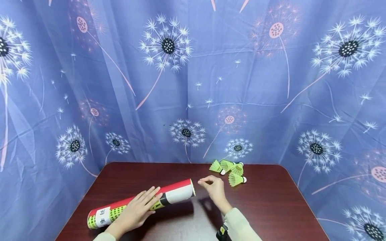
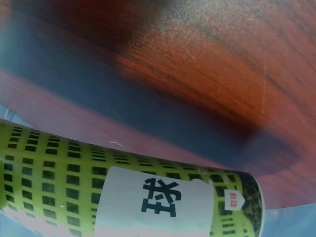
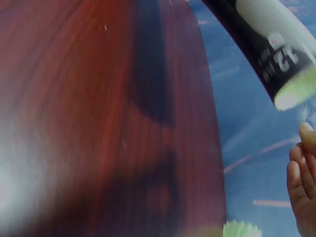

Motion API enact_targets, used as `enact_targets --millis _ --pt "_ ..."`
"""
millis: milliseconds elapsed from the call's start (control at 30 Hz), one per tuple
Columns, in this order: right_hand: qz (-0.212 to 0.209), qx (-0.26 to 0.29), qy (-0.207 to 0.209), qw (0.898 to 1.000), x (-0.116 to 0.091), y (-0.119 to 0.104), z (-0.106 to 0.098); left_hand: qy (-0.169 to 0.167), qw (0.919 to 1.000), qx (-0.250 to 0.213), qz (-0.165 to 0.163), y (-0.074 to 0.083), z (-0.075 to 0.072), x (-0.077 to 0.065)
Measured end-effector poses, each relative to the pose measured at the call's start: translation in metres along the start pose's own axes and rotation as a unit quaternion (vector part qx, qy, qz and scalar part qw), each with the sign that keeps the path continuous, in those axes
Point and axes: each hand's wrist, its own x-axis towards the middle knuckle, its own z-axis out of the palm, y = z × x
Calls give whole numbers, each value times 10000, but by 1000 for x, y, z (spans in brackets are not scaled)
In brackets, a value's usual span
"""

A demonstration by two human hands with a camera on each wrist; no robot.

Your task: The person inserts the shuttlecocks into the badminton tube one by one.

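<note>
My left hand (image 1: 135, 211) grips a badminton shuttlecock tube (image 1: 179, 195), fingers laid across its top. The tube is red, white, black and yellow-green with dark squares. Its right end is raised over the table, with a shadow below. In the right wrist view the tube (image 3: 276, 54) shows a round end, pale green inside. Just right of that end is my right hand (image 1: 215, 191), fingers curled and thumb near the fingertips, with nothing visible between them. Beyond it lie several yellow-green shuttlecocks (image 1: 235, 179) with white bases. The left wrist view shows the tube's other end (image 2: 252, 202).
A dark red-brown wooden table (image 1: 256, 211) lies under both hands. Behind and beside it hangs a blue curtain (image 1: 208, 73) printed with dandelions. The shuttlecocks are clustered near the table's back edge. A black strap device (image 1: 222, 231) sits at the right wrist.
</note>
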Motion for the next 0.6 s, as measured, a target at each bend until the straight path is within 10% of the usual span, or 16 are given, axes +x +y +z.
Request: enact_targets --millis 400,600 --pt "-62 -1441 665 9873 26 56 -62 41 10000 -66 -34 0 -2 -2" --pt "394 -2044 321 9776 26 75 -83 -3 10000 23 -47 0 -2 -3"
